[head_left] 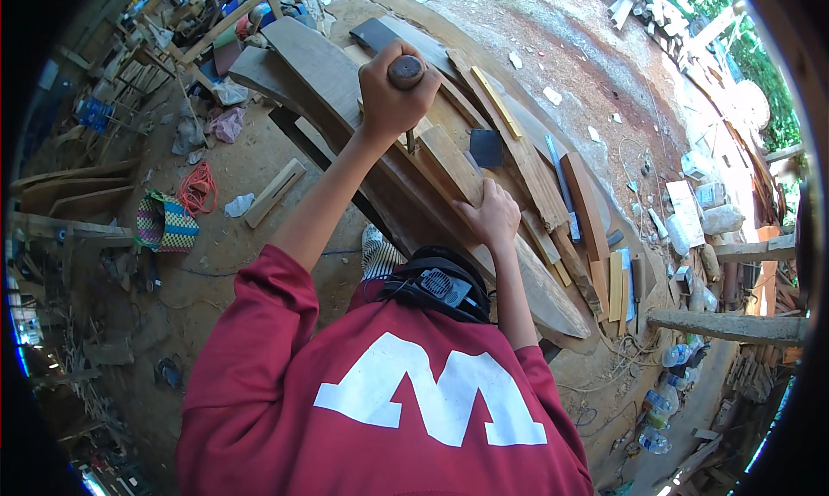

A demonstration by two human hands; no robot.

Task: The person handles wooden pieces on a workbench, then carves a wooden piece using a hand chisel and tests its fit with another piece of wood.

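Note:
My left hand [389, 99] is closed around the round brown wooden handle of a chisel [406, 71]. Its narrow metal shank points down, and the tip meets the edge of a wooden piece [449, 161] on the bench. I cannot make out the cutting edge. My right hand [494, 215] is closed over the near end of that same piece, thumb on one side and fingers on the other. Long thick boards [324, 64] lie beneath and to the left of it. A small dark square plate [486, 148] sits just to the right.
Several wood strips, a reddish-brown block [585, 204] and a blue-edged ruler-like strip [560, 172] lie along the bench's right side. On the ground at left are a woven bag [166, 222], an orange cord [198, 189] and a slotted wood piece [275, 192]. Plastic bottles [661, 405] line the right.

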